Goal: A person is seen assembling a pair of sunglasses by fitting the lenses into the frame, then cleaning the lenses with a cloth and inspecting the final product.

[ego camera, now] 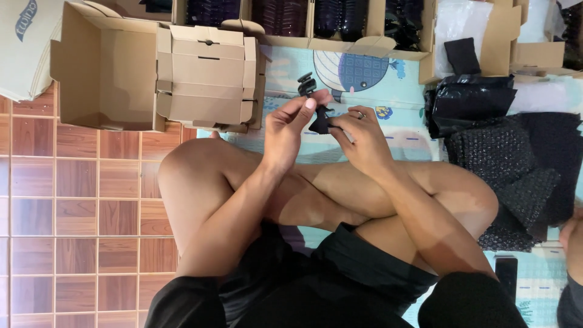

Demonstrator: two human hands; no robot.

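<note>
2 bare hands meet over the crossed legs — the left hand (285,130) and right hand (363,138) each pinching one end of a small black plastic clip-like part (317,115), held up between them, seemingly for close inspection. Folded brown cardboard boxes (206,76) sit just beyond.

A small black plastic clip-like part (317,116), held upright just beside the folded cardboard boxes (206,76), above crossed legs.

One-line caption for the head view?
Both hands, left and right, hold a small black part above crossed legs, beside folded cartons.
</note>
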